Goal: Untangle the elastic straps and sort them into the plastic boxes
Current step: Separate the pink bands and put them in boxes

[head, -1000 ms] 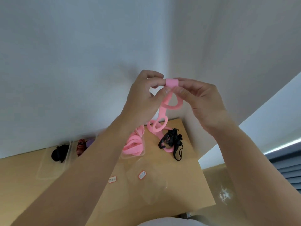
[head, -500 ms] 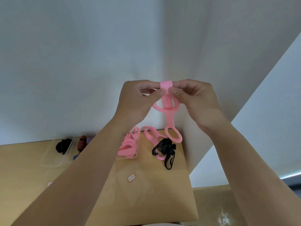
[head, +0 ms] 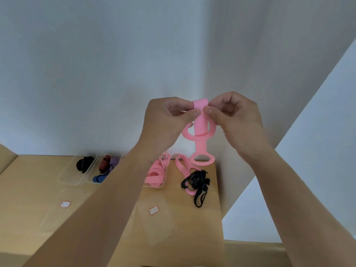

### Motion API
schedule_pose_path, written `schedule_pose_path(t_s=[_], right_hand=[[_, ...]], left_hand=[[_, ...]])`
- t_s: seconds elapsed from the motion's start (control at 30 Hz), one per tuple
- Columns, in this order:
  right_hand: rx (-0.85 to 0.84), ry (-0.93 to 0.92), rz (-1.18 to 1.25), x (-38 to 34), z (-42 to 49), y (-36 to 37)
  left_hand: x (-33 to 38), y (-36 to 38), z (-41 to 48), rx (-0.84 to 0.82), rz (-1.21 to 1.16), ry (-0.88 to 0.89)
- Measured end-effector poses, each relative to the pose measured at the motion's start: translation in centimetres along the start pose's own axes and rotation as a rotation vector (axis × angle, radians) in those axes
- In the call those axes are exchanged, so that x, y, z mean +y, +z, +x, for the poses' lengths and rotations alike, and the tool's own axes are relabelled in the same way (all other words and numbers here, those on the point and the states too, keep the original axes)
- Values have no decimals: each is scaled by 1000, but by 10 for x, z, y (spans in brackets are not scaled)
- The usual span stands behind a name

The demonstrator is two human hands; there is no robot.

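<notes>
Up in front of the pale wall, above the far right end of the table, my left hand (head: 165,120) and my right hand (head: 237,120) each pinch the folded top of a pink strap (head: 200,125) between thumb and forefinger. One hand is on each side, the thumb tips close together. The other fingers of both hands are curled in. From the fold a flat band hangs down across a round loop. Below that, a short neck leads to a second, oval loop, which dangles level with the table's back edge. I cannot tell whether it touches the wood.

Just under that loop, on the table (head: 28,189), lies a tangle (head: 192,180): a black strap with buckles wound round another pink one. To its left, beside my left forearm, a clear box (head: 154,186) holds coiled pink straps. Further left, past my arm, stand two more clear boxes against the wall. The middle box (head: 90,181) holds red-striped, purple and blue-striped pieces. The left box (head: 70,181) holds a black bundle (head: 84,164). Nearer to me, two small white labels (head: 154,210) lie on faint clear plastic.
</notes>
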State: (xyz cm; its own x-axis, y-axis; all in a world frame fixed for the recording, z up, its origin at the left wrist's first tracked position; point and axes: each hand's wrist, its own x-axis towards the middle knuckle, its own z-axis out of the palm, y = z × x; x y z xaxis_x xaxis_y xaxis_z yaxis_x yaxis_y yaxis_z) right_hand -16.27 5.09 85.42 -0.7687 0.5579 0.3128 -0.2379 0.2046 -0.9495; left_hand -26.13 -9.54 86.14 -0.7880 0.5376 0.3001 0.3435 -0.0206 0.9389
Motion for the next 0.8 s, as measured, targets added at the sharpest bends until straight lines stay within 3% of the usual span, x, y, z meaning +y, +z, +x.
schedule_pose_path(t_s=[0.67,0.8], right_hand=[[-88,0,83,-11,1,-4],[-70,9,132,-16,9,-6]], left_hand=[[1,4,-11,62,-176,17],[-21,13,-23,-46,-174,-58]])
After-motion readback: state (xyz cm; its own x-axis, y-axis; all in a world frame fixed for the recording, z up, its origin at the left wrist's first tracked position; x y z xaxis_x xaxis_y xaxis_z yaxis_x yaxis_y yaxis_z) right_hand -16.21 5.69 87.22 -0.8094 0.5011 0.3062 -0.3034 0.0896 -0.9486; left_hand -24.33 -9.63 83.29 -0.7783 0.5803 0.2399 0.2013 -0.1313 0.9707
